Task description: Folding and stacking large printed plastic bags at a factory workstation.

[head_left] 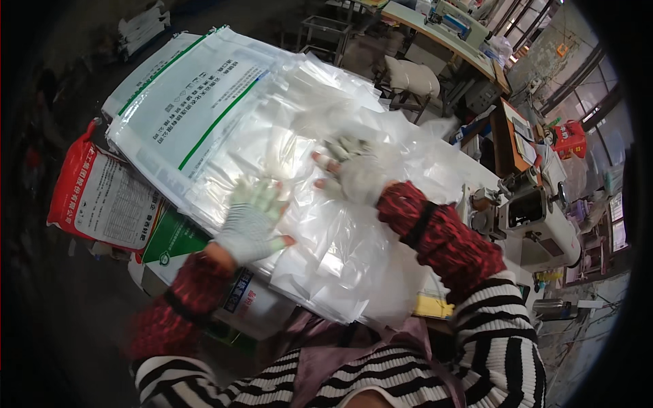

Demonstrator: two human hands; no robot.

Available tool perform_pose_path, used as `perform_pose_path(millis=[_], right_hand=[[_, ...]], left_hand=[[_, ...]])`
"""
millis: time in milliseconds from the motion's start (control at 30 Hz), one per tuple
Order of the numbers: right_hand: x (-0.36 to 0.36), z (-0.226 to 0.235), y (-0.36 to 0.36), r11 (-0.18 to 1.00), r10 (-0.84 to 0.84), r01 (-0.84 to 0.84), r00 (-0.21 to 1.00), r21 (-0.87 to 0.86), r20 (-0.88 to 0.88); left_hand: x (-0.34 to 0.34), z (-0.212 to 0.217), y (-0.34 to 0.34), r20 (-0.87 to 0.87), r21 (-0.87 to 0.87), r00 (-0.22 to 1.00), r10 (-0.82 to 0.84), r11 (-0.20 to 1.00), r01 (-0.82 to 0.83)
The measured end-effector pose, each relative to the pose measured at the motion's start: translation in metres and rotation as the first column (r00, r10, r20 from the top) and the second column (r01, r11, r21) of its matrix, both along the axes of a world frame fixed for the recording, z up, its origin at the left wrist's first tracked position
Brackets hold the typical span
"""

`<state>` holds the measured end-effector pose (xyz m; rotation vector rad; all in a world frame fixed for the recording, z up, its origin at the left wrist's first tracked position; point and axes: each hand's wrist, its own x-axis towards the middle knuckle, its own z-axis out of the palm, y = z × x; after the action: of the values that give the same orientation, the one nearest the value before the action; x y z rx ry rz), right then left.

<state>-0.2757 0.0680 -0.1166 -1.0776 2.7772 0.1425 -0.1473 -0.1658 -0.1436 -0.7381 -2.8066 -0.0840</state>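
Left hand (248, 221) spread, right hand (358, 173) too blurred to tell; we're likely smoothing film (330, 248); next needs even pressure.

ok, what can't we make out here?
Head view:
Right hand in greyish-white glove: motion blur hides whether it grips the clear plastic film.
Left hand in white knit glove: palm hidden by its own back.
Red-and-white sack: inner edge hidden under white printed plastic bags.
Striped sweater: cut off by lower edge.
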Motion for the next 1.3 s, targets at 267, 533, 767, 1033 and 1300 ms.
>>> perform_pose_path(millis=[267, 533, 767, 1033, 1300], right_hand=[[0.011, -0.017, -0.018, 0.944, 0.283, -0.27, 0.958, -0.192, 0.042], [0.018, -0.011, -0.093, 0.924, 0.321, -0.296, 0.944, -0.242, 0.07], [-0.009, -0.004, -0.021, 0.964, 0.192, -0.184, 0.981, -0.191, 0.022], [0.015, -0.012, -0.086, 0.893, 0.399, -0.347, 0.905, -0.288, 0.146], [-0.006, 0.006, -0.106, 0.969, 0.14, -0.093, 0.97, -0.229, 0.2]], left_hand=[[-0.01, 0.024, 0.019, 0.481, 0.341, 0.846, -0.23, 0.938, 0.06], [-0.021, -0.025, 0.028, 0.376, 0.1, 0.921, -0.1, 0.993, 0.068], [-0.025, -0.007, -0.041, -0.443, 0.021, 0.888, -0.124, 0.989, 0.149], [-0.015, 0.024, 0.04, 0.602, 0.28, 0.749, -0.277, 0.952, 0.127], [-0.042, -0.006, -0.006, 0.343, 0.067, 0.937, -0.063, 0.997, 0.042]])
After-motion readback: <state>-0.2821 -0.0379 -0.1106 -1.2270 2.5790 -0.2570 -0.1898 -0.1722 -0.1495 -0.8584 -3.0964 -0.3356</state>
